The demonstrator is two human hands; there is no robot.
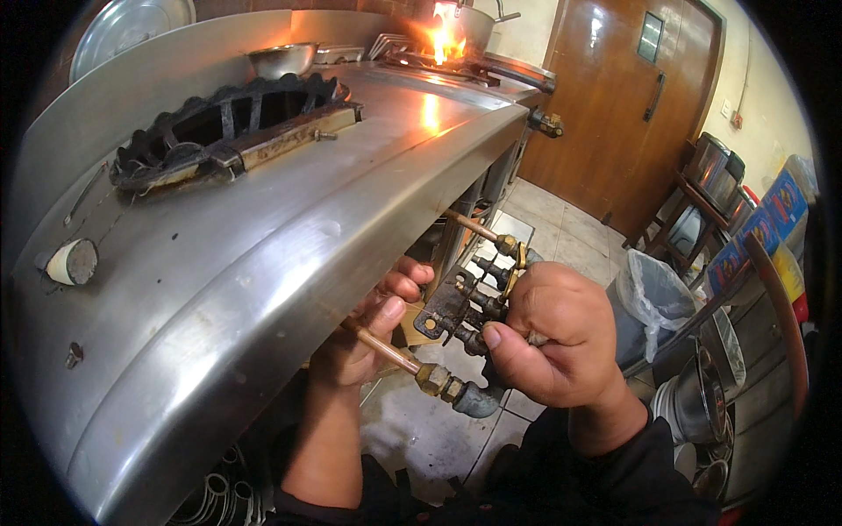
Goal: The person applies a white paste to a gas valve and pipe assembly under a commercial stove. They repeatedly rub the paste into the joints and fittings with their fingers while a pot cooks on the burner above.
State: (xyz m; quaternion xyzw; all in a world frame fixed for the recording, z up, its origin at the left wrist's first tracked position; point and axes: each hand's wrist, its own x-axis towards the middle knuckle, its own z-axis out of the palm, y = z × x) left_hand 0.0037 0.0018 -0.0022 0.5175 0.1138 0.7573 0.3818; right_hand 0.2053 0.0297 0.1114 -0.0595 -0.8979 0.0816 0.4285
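In front of the steel stove's edge is a gas valve manifold (474,302), dark and greasy, with several small valves and a flat bracket with holes. My right hand (561,333) is closed around its right side, thumb pressed at the near end; the palm hides part of it. A copper pipe (386,348) with a brass nut (433,380) joins a grey elbow (478,400) at the near end. Another copper pipe (474,226) meets the far end. My left hand (360,337) is beside the near pipe, fingers loosely curled and apart, partly hidden by the stove edge.
A black burner grate (228,127) sits in the steel top (289,188), near a short roll-shaped piece (72,263). Flames (445,39) burn under a pot (474,28) at the far end. A lined bin (649,302) and metal pots (693,394) stand right, before a wooden door (627,105).
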